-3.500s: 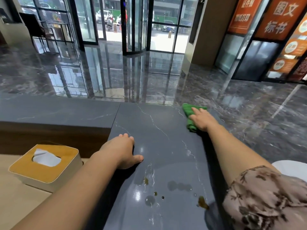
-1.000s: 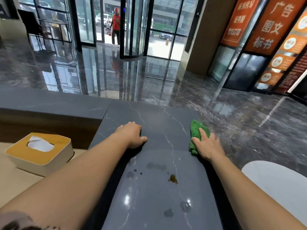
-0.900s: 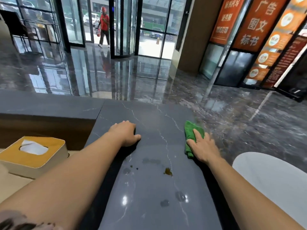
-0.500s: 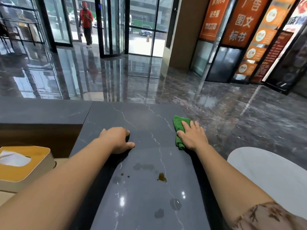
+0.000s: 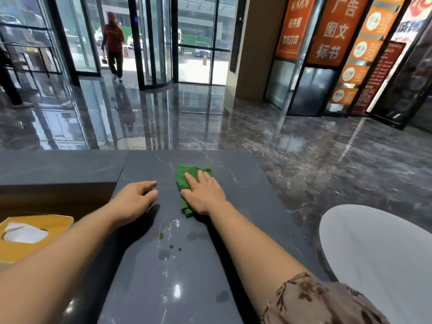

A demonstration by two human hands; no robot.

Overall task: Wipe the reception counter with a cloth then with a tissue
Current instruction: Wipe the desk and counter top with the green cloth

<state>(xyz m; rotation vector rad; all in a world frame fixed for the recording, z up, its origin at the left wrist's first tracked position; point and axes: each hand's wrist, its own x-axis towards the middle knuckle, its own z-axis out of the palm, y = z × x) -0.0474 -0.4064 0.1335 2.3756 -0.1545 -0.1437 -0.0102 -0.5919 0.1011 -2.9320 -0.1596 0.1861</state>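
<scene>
— What is there, left to right?

— Item one, far left, lower than the reception counter [image 5: 245,195]: a yellow-topped tissue box [image 5: 35,250], a white tissue [image 5: 23,232] standing out of its slot. Untouched.

— Next?

— Item two, far back beyond the counter: a person in a red top [image 5: 113,38] at the glass doors [image 5: 161,38].

— And your hands?

— Item three, my left hand [image 5: 135,199]: at the left edge of the dark stone top, fingers loosely bent, holding nothing. Whether the palm sits down on the stone, I cannot tell.

— On the stone itself?

— Item four: a scatter of small drops and wet marks [image 5: 164,252], nearer to me than both hands, between my forearms.

— The cloth?

— Item five: green cloth [image 5: 184,176], folded, lying on the counter toward its far end, just right of my left hand, not touching it.

— Held?

— Item six, my right hand [image 5: 203,192]: laid flat on the cloth, fingers straight and together, pressing it to the stone. Cloth shows past the fingertips and along the thumb side.

— Further right?

— Item seven: my patterned brown sleeve [image 5: 322,302]. Item eight: a white rounded surface [image 5: 378,265] off the counter's right side. Item nine, behind: orange signs [image 5: 334,29].
</scene>
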